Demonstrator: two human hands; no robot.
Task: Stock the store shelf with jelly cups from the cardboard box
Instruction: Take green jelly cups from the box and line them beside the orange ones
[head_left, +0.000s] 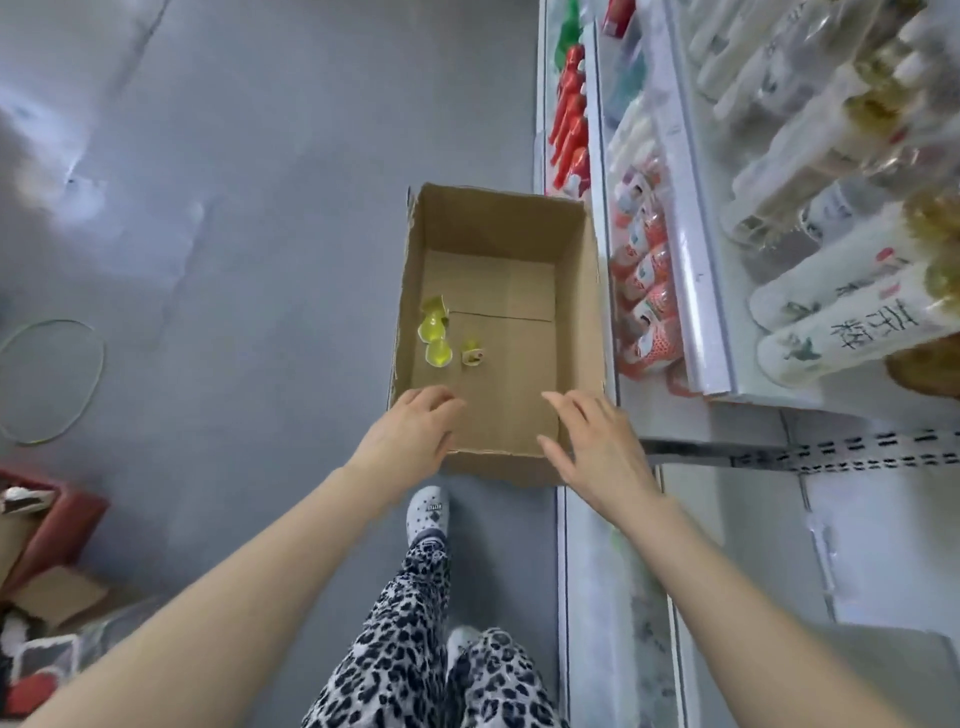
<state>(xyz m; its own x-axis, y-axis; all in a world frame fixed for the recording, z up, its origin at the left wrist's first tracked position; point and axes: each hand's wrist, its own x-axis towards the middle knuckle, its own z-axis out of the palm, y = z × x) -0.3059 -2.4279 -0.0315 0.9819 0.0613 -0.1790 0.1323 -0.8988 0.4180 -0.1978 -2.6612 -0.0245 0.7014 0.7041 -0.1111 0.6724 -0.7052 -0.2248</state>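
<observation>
Left hand (415, 431) and right hand (597, 441) hung empty, fingers loose, over the near rim of the brown cardboard box (576, 291), likely reaching for the few yellow-green jelly cups (435, 332) lying inside, just beside the white shelf (696, 312).

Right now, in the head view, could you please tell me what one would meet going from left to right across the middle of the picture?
Green loop on the floor → yellow jelly cups → red-and-white pouches → white bottles with black characters.
</observation>
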